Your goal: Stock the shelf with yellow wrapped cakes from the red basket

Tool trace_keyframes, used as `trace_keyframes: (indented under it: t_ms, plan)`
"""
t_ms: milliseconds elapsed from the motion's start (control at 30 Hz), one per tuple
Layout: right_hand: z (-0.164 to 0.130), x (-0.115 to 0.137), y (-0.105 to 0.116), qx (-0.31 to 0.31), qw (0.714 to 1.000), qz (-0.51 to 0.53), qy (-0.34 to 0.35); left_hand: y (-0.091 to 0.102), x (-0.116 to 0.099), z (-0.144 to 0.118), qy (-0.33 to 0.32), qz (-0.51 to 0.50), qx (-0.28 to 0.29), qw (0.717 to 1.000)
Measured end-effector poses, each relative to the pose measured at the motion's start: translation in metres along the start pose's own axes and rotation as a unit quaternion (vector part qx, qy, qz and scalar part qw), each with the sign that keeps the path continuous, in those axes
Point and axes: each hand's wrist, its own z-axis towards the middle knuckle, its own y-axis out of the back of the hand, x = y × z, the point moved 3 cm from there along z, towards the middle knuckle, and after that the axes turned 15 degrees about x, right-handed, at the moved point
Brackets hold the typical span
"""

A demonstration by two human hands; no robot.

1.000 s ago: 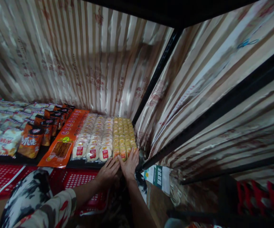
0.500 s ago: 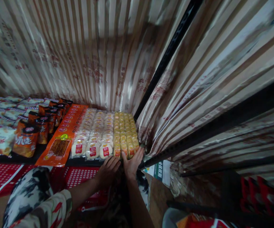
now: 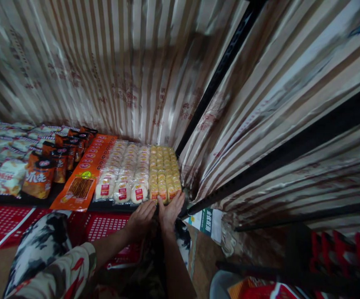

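Both hands rest flat at the front edge of a dark shelf (image 3: 105, 205), side by side and nearly touching. The right hand (image 3: 170, 211) lies with fingers spread against the front of the yellow snack packs (image 3: 164, 172), which run away from it in rows to the striped wall (image 3: 120, 74). The left hand (image 3: 141, 218) sits just left of it, fingertips at the white round cakes (image 3: 124, 174). Farther left of that hand lie a long orange packet (image 3: 85, 178) and upright orange bags (image 3: 39, 178). Beneath the forearms is a red basket (image 3: 105, 230).

Small shop, packaged snacks (image 3: 126, 174) rowed on display shelf (image 3: 111, 206)
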Motion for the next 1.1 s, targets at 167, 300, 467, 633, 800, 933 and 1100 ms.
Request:
trace_keyframes:
  t_ms: [167, 300, 467, 633, 800, 933, 1100]
  plan:
    - [-0.003, 0.001, -0.001, 0.012, 1.0, -0.014, 0.02, 0.014, -0.002, -0.005, -0.011, -0.009, -0.026, 1.0]
    - [-0.005, 0.002, -0.003, 0.016, 0.999, -0.033, 0.033, 0.018, -0.002, -0.008, -0.022, 0.007, -0.034, 0.999]
    - [-0.005, 0.003, -0.005, 0.007, 0.998, -0.049, 0.044, 0.021, 0.006, -0.01, -0.043, 0.013, -0.039, 0.998]
    - [-0.005, 0.004, -0.006, 0.002, 0.997, -0.057, 0.045, 0.02, 0.007, -0.013, -0.043, 0.01, -0.052, 0.998]
    - [-0.006, 0.007, -0.004, 0.001, 0.997, -0.066, 0.047, 0.015, 0.001, -0.02, -0.032, 0.0, -0.081, 0.996]
    - [-0.006, 0.008, -0.005, -0.001, 0.996, -0.079, 0.048, 0.024, 0.004, -0.021, -0.02, -0.019, -0.104, 0.994]
    - [-0.005, 0.008, -0.008, -0.003, 0.995, -0.096, 0.04, 0.052, 0.018, -0.002, 0.06, -0.016, -0.087, 0.994]
